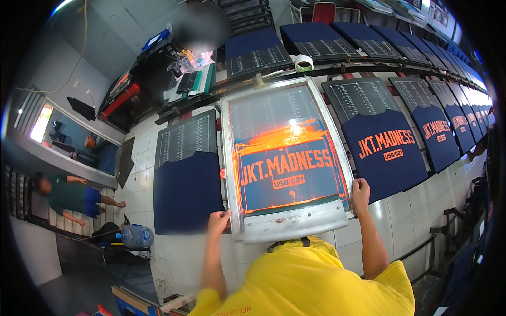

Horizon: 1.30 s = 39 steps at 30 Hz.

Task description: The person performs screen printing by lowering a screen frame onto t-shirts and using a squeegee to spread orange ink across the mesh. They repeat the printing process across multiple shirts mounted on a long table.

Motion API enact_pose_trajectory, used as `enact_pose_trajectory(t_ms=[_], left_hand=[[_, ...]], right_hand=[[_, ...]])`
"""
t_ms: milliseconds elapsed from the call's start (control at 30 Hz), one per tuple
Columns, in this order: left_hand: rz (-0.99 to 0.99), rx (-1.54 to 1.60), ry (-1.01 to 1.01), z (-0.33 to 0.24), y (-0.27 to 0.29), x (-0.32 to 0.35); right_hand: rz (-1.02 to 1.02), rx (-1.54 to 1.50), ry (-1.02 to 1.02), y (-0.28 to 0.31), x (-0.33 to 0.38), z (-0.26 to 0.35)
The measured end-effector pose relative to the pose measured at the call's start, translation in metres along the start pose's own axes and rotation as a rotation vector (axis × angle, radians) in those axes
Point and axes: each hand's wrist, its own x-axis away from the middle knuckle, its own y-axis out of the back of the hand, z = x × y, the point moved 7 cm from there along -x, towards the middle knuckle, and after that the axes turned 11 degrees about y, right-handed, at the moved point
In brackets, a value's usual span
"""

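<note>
A screen printing frame [227,158] with pale metal edges lies over a board in front of me. Bright orange ink [284,138] is spread across the upper part of its mesh, and orange lettering shows below it. A wide silver bar [295,222] with screws spans the frame's near end. My left hand [218,222] is closed at the frame's near left corner. Lower on the right side, my right hand [361,197] grips the frame's edge. The undersides of both hands are hidden.
To the left, a plain navy shirt [188,195] covers a marked board [191,134]. Navy shirts with orange print [387,158] line the right. A tape roll [304,63] rests on the far rail. Another person [76,195] and a blue water bottle [136,236] are at left.
</note>
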Motion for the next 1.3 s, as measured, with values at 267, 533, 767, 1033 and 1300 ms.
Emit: enact_pose_trajectory(t_ms=[267, 533, 767, 1033, 1300], left_hand=[[0.02, 0.018, 0.034, 0.005, 0.003, -0.005], [0.074, 0.084, 0.063, -0.012, -0.002, 0.016], [-0.032, 0.12, -0.034, -0.005, 0.0, 0.018], [-0.32, 0.133, -0.224, -0.023, -0.005, 0.052], [-0.405, 0.184, -0.259, -0.01, 0.01, 0.085]], right_hand=[[-0.013, -0.022, 0.018, -0.002, -0.002, -0.006], [-0.048, 0.0, 0.047, 0.003, -0.002, -0.007], [0.122, 0.057, -0.086, -0.005, -0.002, 0.004], [0.109, 0.056, -0.084, -0.001, 0.0, 0.004], [0.13, -0.084, -0.079, 0.008, 0.021, 0.016]])
